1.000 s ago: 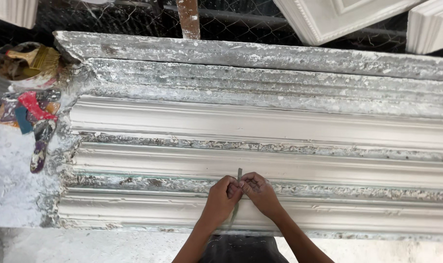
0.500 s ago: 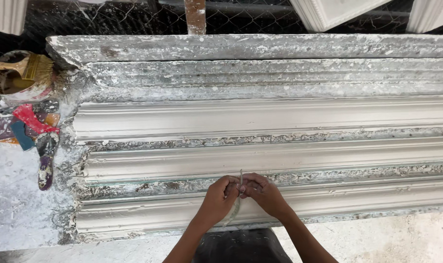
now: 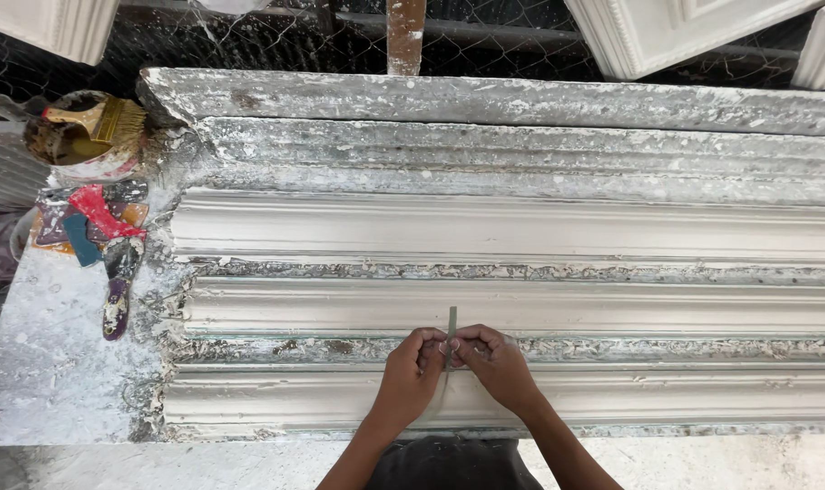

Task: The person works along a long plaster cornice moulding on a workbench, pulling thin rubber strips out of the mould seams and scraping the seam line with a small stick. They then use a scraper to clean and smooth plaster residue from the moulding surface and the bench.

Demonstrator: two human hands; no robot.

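Note:
My left hand point(image 3: 411, 372) and my right hand point(image 3: 492, 361) meet over the nearest white plaster moulding strip point(image 3: 276, 397). Together they pinch a thin grey flat blade point(image 3: 451, 325) that stands on edge, its tip poking up past my fingers toward the crusty seam point(image 3: 340, 346) between two strips. Both hands' fingers are curled tight around the blade. Long moulded plaster strips point(image 3: 521, 227) lie side by side across a plaster-caked bench point(image 3: 58, 372).
At the left stands a dirty bowl with a wide brush point(image 3: 95, 127) in it, and below it lie several coloured scrapers point(image 3: 99, 227) and a putty knife point(image 3: 117, 295). Wire mesh and a rusty post point(image 3: 403, 32) run along the back, with white cast panels point(image 3: 667, 32) leaning there.
The view has shifted right and slightly down, so the bench's left end sits further in. My hands stay joined on the blade at the same seam.

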